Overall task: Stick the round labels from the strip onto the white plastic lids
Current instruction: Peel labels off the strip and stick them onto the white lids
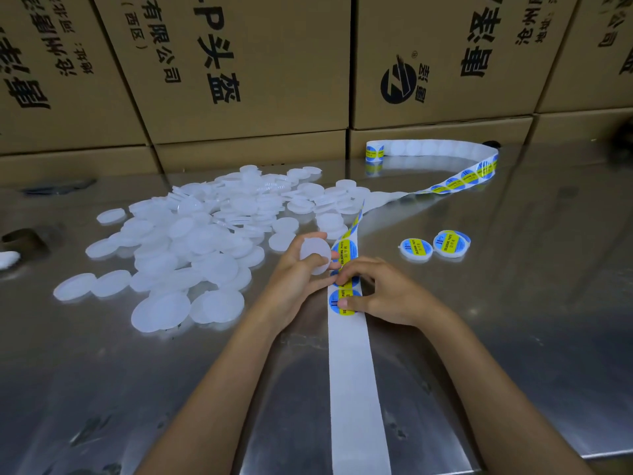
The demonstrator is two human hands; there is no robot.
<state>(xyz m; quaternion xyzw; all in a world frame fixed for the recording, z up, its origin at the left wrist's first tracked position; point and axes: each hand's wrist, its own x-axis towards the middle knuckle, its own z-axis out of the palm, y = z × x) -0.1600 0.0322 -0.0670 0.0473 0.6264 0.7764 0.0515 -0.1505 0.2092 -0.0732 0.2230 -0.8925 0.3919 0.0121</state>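
Note:
My left hand [298, 279] grips one bare white plastic lid [315, 253], tilted up just left of the label strip [352, 365]. The white backing strip runs from the table's near edge up past my hands and curls away to a roll end [375, 152] at the back. My right hand [383, 293] rests on the strip; its fingertips pinch the edge of a blue and yellow round label [346, 281], and the thumb presses on the label below [344, 303]. Two labelled lids [433, 246] lie to the right.
A large heap of several bare white lids [191, 241] covers the steel table [513, 303] to the left of my hands. Stacked cardboard boxes [239, 80] wall off the back. A dark object [24, 240] sits at the far left edge.

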